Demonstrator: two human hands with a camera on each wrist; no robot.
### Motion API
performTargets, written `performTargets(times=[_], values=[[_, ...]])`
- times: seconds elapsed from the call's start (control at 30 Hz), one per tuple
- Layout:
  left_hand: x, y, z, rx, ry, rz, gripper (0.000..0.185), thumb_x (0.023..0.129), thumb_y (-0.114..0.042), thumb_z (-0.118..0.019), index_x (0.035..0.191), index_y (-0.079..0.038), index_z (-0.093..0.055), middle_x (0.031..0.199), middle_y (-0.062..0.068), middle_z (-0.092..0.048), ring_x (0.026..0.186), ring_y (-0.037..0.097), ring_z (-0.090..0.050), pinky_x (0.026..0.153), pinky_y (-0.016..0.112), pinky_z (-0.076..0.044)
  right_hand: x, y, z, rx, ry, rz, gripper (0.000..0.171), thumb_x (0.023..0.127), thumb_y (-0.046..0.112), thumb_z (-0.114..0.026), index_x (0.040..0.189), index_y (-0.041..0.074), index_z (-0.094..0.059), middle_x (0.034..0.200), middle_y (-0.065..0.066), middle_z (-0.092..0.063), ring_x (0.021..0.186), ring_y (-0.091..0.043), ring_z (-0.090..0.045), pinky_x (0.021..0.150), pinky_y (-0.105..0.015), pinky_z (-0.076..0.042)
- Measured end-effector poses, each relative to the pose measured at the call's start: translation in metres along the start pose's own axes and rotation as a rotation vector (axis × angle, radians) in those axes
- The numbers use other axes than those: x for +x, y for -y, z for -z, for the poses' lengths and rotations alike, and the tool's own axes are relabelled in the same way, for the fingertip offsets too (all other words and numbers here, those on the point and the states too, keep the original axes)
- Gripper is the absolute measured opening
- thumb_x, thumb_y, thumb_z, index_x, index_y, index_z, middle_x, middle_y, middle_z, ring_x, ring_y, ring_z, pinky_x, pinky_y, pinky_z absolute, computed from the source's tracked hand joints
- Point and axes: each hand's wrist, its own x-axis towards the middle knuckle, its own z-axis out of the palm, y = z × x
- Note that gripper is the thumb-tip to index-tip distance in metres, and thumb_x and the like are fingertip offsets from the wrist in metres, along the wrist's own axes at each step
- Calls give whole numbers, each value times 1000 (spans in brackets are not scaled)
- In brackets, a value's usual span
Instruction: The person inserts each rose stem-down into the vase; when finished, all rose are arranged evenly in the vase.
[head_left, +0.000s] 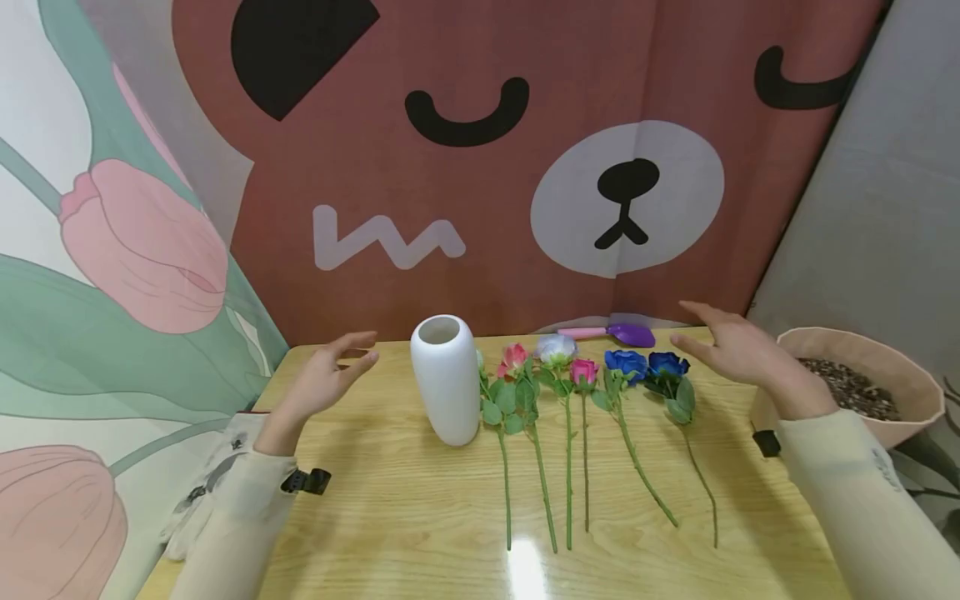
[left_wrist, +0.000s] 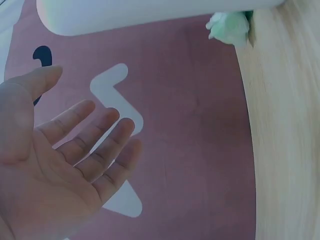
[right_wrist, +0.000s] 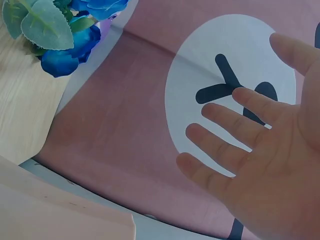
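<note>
My left hand (head_left: 324, 379) hovers over the table's left side, fingers loosely extended, holding nothing. To its right a white vase (head_left: 448, 383) stands upright. Past the vase lies a row of several artificial flowers, heads toward the back: a pink-red rose (head_left: 514, 360), a pale lilac flower (head_left: 557, 350), a hot-pink rose (head_left: 583, 372) and two blue roses, one of them the rightmost blue rose (head_left: 667, 367). A pale green-white bud (left_wrist: 229, 28) peeks from behind the vase in the left wrist view. Beyond the blue roses my right hand (head_left: 742, 348) is raised, fingers spread, with nothing in it.
A small trowel (head_left: 632, 335) with purple blade and pink handle lies at the table's back edge. At the right sits a pinkish pot (head_left: 911, 367) filled with dark granular soil. A bear-printed curtain (head_left: 525, 183) hangs behind the wooden table (head_left: 405, 508).
</note>
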Motion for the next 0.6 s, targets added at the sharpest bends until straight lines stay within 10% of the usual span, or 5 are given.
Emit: performTargets(times=[0.6], values=[[-2, -10, -21, -109, -34, 12, 53, 101, -45, -56, 147, -20, -49, 148, 12, -50, 132, 36, -53, 103, 58, -47, -5, 0, -3, 79, 7, 50, 64, 103, 48, -49, 148, 3, -43, 142, -28, -51, 123, -49, -54, 90, -67, -46]])
